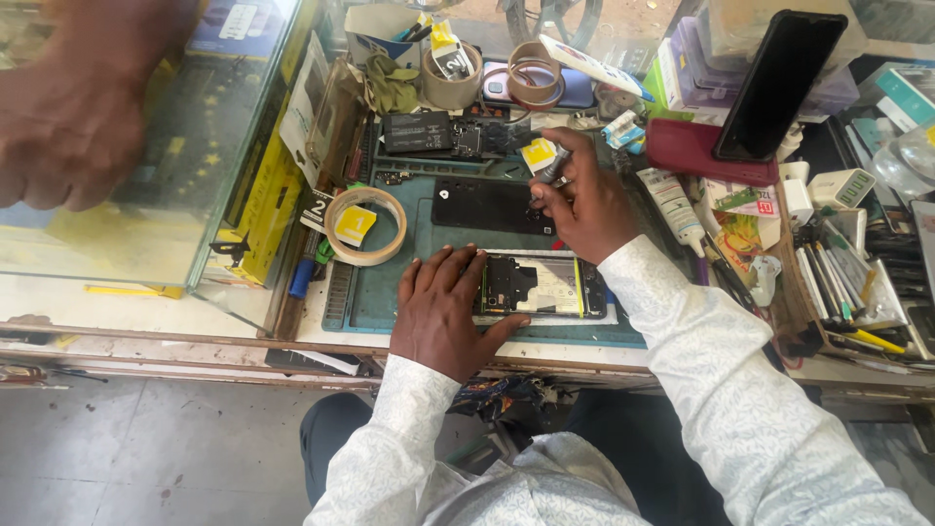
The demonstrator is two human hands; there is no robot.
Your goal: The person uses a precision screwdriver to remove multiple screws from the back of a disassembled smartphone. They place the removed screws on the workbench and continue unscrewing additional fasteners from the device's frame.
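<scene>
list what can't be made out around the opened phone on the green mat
- Head view: left end of the opened black phone, covered by the left hand.
- Small grey tool in the right hand: tip hidden by fingers.
- Blurred hand of another person, top left: cut off by the edge.

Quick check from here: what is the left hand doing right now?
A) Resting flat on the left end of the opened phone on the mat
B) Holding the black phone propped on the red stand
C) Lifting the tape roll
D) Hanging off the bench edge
A: the left hand lies palm down on the end of the opened phone, pinning it to the green mat.
</scene>
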